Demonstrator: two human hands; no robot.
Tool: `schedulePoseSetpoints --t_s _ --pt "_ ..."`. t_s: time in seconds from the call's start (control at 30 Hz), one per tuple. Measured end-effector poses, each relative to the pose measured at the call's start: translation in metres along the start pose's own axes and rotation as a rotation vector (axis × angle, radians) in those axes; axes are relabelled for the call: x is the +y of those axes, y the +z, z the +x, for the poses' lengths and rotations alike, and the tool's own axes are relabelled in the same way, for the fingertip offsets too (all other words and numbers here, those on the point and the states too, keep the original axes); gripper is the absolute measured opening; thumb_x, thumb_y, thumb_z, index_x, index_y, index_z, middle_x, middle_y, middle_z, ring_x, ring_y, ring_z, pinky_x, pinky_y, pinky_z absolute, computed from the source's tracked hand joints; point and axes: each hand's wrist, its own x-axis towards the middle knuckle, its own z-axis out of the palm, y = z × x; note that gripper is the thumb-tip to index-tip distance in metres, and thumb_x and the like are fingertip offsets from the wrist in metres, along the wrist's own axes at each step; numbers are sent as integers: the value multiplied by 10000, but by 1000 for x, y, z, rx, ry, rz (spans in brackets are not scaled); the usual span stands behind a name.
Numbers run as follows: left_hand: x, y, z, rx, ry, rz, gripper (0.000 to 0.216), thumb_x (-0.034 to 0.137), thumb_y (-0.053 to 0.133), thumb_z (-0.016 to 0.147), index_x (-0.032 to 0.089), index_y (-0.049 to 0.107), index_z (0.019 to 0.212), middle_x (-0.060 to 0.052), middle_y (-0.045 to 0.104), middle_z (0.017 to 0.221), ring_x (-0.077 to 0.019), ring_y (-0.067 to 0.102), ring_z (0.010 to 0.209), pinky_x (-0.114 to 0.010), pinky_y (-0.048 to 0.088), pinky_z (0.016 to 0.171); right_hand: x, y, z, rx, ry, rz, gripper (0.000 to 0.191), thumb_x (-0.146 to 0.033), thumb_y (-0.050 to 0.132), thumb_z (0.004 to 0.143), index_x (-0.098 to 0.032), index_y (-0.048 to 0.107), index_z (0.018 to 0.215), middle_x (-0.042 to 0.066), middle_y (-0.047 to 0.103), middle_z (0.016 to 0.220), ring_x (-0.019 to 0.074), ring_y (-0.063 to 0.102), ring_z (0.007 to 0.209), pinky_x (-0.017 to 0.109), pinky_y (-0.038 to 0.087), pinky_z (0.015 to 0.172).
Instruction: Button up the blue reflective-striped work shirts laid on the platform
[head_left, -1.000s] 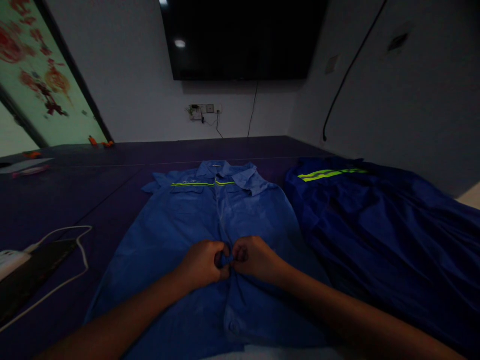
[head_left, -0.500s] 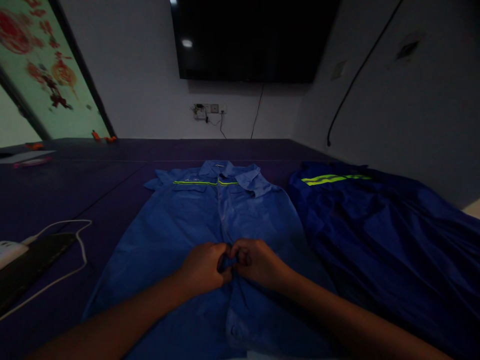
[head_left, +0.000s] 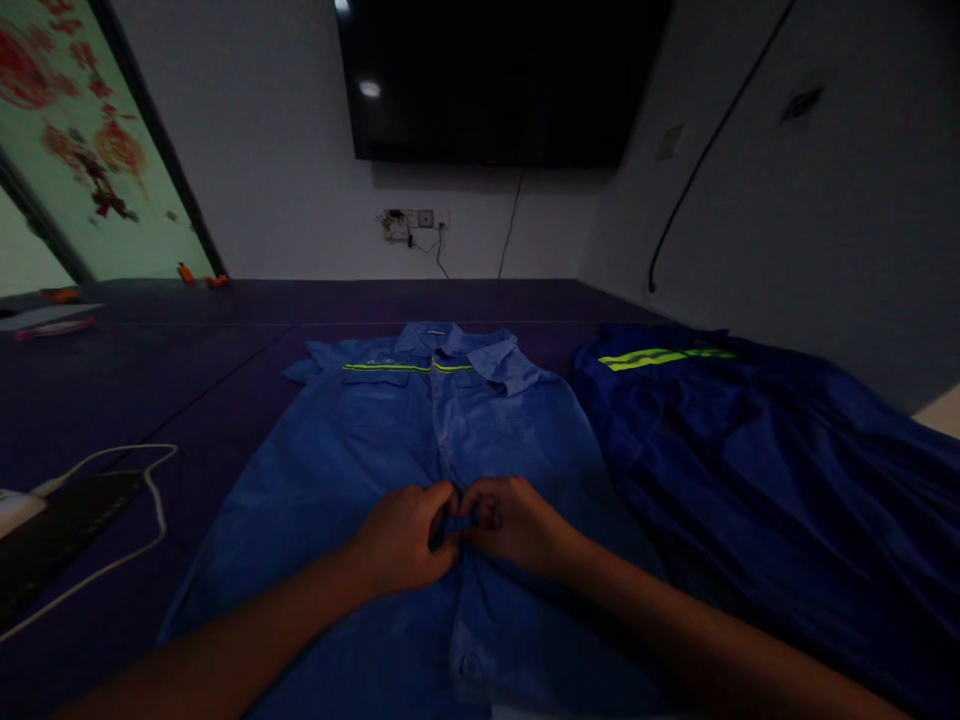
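A blue short-sleeved work shirt [head_left: 322,480] lies face up, its collar away from me, with a yellow-green stripe across the chest. At its front opening, my left hand [head_left: 409,535] pinches the fabric edge between thumb and fingers. Close against it, my right hand [head_left: 517,525] grips the other side of the opening with curled fingers. Whatever sits right between the fingertips is too dark and covered to make out. Below the hands a button [head_left: 470,666] shows on the shirt front.
A darker blue garment [head_left: 720,450] with a reflective band lies on the right. At the left are a dark keyboard-like object [head_left: 82,530], a white device [head_left: 19,510] and a white cable [head_left: 154,490]. The purple surface [head_left: 225,390] reaches a wall with a screen [head_left: 495,80].
The view has shifted slightly. Both hands stay at the same spot on the shirt front, and the left thumb and fingers have moved a little.
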Motion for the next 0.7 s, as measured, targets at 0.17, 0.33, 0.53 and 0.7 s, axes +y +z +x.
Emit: schedulePoseSetpoints --t_s 0.17,0.33,0.53,0.7 --pt "-2 1 1 13 6 6 89 188 464 705 197 488 791 36 494 549 -115 470 537 -231 265 491 -1 -1 1 -14 1 9 203 -60 589 585 -156 603 763 -71 503 493 64 459 442 165 291 415" --pt "-3 1 1 15 14 13 81 197 452 729 195 490 801 38 501 551 -113 478 533 -231 269 494 1 -2 1 -41 10 35 194 -78 601 597 -152 601 776 -75 495 486 63 455 435 162 303 413" --pt "-2 0 1 0 7 9 72 200 467 718 198 487 788 38 506 547 -110 474 528 -228 264 483 5 -2 4 -58 -25 53 173 -105 613 612 -147 604 780 -74 481 492 54 433 430 154 285 402" --pt "-3 0 1 -6 9 1 95 200 482 707 195 497 801 35 517 554 -109 477 535 -223 270 481 8 -2 5 -69 -27 75 116 -130 594 656 -141 605 771 -65 480 494 51 421 429 151 285 403"
